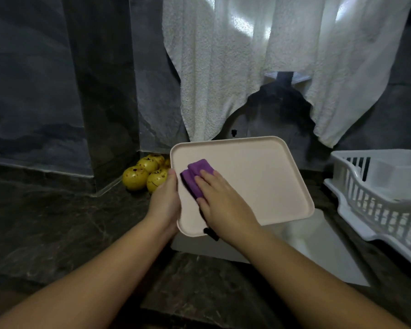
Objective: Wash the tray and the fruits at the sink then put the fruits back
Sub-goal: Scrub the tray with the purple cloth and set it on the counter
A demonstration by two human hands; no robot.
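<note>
We see spotted yellow fruits piled in the counter corner. Our left hand grips the pink tray by its edge, apparently over the sink; our right hand presses a purple cloth flat-fingered. White rack rightward.

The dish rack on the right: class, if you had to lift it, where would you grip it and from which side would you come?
Judging by shape, grip the dish rack by its raised slotted wall, from above on the near side. The slots and rim give fingers purchase, and that side faces the person; the far side sits against the wall.
</note>
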